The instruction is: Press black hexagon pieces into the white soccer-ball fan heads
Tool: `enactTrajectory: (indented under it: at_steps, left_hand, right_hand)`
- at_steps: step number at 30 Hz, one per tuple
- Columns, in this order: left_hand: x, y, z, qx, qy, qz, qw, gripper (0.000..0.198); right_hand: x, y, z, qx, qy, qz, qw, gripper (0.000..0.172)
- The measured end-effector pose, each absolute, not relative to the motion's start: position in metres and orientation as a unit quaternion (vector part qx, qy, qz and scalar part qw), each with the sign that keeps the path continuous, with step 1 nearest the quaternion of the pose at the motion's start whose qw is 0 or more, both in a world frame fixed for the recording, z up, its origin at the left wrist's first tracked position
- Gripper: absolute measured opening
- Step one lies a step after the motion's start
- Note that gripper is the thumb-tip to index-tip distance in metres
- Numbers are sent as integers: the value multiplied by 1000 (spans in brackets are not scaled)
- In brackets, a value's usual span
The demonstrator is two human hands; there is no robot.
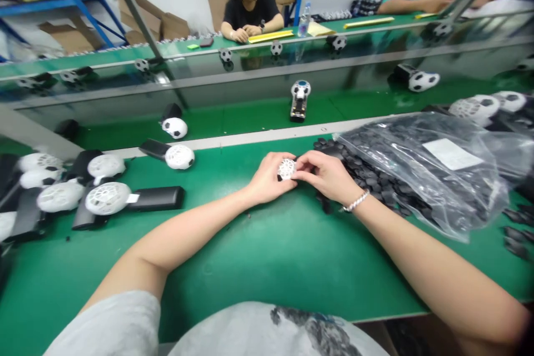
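Observation:
My left hand [267,179] and my right hand [327,176] meet over the green table [258,256], both pinched on a small white round grille part [286,169] with a dark bit at its lower left. My right wrist wears a beaded bracelet [355,202]. Just right of my hands lies a heap of small black flat pieces [367,175], spilling from a clear plastic bag [434,167]. The underside of the white part is hidden by my fingers.
Several hand-held fans with white ball-shaped heads and black handles [125,199] lie at the left. More ball-headed units [300,99] sit on the belt beyond. A seated person [249,8] works across the line, another person's arm [411,4] at the far right.

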State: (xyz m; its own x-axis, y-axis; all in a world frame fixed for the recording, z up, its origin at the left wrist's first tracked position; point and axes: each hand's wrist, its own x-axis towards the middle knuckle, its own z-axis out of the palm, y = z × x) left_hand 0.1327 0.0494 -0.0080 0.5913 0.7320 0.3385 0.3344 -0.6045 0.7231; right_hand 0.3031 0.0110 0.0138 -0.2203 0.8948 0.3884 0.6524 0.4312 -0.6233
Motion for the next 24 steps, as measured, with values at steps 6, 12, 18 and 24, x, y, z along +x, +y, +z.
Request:
enactTrajectory:
  at_steps: [6,12,18,24]
  left_hand:
    - [124,113,12,806,384,385,234,48]
    - [107,198,31,749,569,264,213,66]
    - [26,219,66,808,544,148,171,58]
    - [-43,225,76,824,560,-30,83,80]
  right_hand:
    - [329,3,24,-526,-746,28,408,18]
    - [354,14,2,-546,-792,7,273,35]
    - [365,17,-9,-586,-798,6,139,44]
    - [360,10,9,-582,-805,26,115,34]
